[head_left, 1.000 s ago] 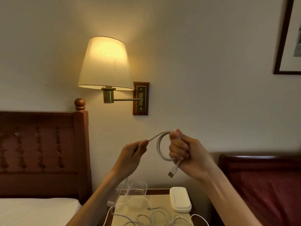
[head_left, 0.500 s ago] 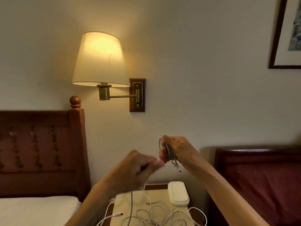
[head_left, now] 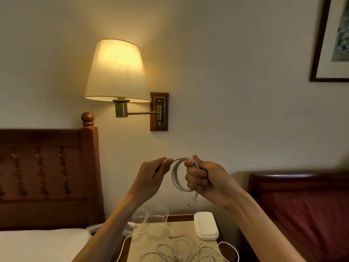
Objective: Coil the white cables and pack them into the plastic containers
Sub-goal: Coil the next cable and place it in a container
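We see the coil [head_left: 177, 176] gripped in the right hand [head_left: 204, 178], now two or more loops versus one a second ago; plug [head_left: 192, 202] dangles below it. The left hand [head_left: 153, 176] pinches the strand just left of the coil, back up from its low sweep. Winding's partway, we judge. Below the coil: loose cables [head_left: 181, 250] on the desk [head_left: 151, 241], clear containers [head_left: 157, 214], white case [head_left: 205, 225]. The tangle may snag.
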